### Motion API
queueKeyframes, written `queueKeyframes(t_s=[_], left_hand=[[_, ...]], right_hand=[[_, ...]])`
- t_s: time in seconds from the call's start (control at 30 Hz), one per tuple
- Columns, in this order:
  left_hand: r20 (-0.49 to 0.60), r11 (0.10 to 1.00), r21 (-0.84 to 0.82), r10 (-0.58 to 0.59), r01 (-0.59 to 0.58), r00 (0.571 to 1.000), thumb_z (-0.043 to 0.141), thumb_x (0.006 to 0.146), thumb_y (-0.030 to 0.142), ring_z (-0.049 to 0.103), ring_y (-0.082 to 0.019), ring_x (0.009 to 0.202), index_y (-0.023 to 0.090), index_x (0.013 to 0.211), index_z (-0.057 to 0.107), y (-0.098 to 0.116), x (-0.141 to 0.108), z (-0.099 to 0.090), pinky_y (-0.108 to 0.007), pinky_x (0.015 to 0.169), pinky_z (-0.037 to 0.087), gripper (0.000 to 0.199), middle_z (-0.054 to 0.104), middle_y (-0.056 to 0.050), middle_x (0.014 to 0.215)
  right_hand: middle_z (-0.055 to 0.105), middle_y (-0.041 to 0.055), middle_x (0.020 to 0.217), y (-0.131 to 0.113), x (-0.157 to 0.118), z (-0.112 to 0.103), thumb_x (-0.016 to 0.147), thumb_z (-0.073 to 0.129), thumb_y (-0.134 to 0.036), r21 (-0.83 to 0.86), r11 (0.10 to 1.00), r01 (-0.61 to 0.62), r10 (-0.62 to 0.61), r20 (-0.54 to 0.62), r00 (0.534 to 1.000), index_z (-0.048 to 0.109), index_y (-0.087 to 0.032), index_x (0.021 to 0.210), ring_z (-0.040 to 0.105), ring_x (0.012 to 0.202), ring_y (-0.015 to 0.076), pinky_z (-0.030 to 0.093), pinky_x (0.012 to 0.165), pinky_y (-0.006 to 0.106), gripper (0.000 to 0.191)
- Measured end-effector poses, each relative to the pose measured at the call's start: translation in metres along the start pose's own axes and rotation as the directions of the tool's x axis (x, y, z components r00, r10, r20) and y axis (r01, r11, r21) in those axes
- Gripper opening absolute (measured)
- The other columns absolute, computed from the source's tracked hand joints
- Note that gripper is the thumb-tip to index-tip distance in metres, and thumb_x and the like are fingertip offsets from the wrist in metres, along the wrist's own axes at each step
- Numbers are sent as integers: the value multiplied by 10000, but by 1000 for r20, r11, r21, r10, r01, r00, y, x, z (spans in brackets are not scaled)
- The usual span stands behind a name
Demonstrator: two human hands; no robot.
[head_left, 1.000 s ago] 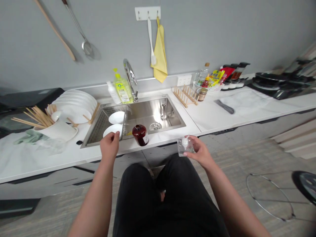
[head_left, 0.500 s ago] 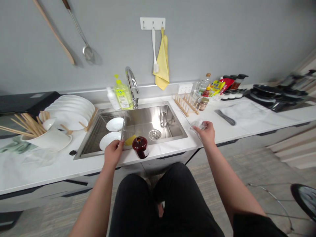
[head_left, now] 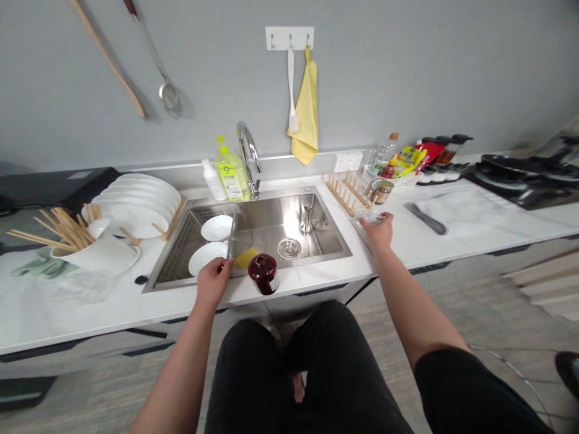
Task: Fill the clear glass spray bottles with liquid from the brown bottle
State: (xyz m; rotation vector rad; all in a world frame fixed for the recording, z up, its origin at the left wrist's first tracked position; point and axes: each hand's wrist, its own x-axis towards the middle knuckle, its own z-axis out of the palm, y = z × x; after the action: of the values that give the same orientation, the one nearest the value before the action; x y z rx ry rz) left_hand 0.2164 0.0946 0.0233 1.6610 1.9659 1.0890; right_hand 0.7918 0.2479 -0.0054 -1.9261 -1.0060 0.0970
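Observation:
My left hand point(head_left: 215, 278) is closed at the front edge of the sink point(head_left: 337, 253). Its fingers pinch the right-hand side of the wire drain basket point(head_left: 233, 232), where two white bowls point(head_left: 217, 228) sit. Just right of that hand, a dark red-brown bottle point(head_left: 263, 273) with an open neck stands on the counter's front edge. My right hand point(head_left: 379, 229) is closed around a small clear object point(head_left: 367, 216), whose kind I cannot make out. It is low over the counter, in front of the wooden dish rack point(head_left: 350, 191).
A faucet point(head_left: 248, 154) rises behind the sink beside a green soap bottle point(head_left: 232, 175). White plates point(head_left: 136, 202) and a chopstick holder point(head_left: 97, 256) stand at left. A lidded jar point(head_left: 383, 191) stands by the rack, with dark tongs point(head_left: 425, 218) farther right. A yellow sponge point(head_left: 246, 258) lies in the sink.
My right hand has moved the clear object slightly away from me, close to the wooden rack. My left hand stays at the basket. The view has shifted a little.

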Motion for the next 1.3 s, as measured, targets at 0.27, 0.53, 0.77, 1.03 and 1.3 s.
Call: queueKeyframes(t_s=[0.27, 0.53, 0.77, 1.03, 1.3], left_hand=[[-37, 998, -42, 50, -52, 998, 608, 993, 585, 497, -191, 668, 232, 649, 561, 0, -2, 0, -338, 685, 310, 496, 523, 9, 604], [-117, 988, -130, 74, -89, 990, 650, 962, 544, 438, -174, 666, 239, 606, 467, -1, -11, 0, -328, 677, 311, 504, 433, 21, 603], [-351, 971, -219, 17, -100, 936, 546, 1046, 548, 451, -173, 703, 255, 685, 388, -16, -36, -19, -314, 712, 402, 492, 408, 27, 672], [-572, 985, -162, -137, 53, 809, 704, 1031, 408, 582, -169, 873, 174, 1145, 635, -76, -47, -108, -327, 898, 528, 269, 632, 9, 976], [-679, 980, 13, -138, 200, 721, 894, 938, 356, 488, -340, 1429, 143, 1348, 362, -126, -8, -213, -583, 1302, 375, 705, 539, -173, 1449]], right_hand=[[477, 361, 1682, -15, -14, -11, 761, 920, -677, -37, 999, -16, 18, 42, 999, 342, -104, 1680, 547, 1559, 499, 463, 1288, 584, 1227], [499, 359, 1675, -10, -95, -36, 699, 905, -510, 91, 994, 60, -63, 29, 998, 450, -48, 1653, 469, 1609, 507, 380, 1355, 623, 1153], [846, 107, 1063, -69, -198, -27, 894, 682, -440, 288, 840, 460, -541, 391, 745, 790, -238, 1054, 778, 988, 313, 600, 963, 432, 280], [778, 49, 748, -81, -209, -23, 894, 711, -489, 244, 877, 413, -480, 462, 746, 769, -251, 835, 665, 694, 242, 396, 655, 333, 252], [756, 28, 745, -73, -193, -21, 866, 728, -586, 409, 873, 267, -467, 543, 697, 782, -233, 864, 656, 715, 236, 457, 723, 348, 357]])
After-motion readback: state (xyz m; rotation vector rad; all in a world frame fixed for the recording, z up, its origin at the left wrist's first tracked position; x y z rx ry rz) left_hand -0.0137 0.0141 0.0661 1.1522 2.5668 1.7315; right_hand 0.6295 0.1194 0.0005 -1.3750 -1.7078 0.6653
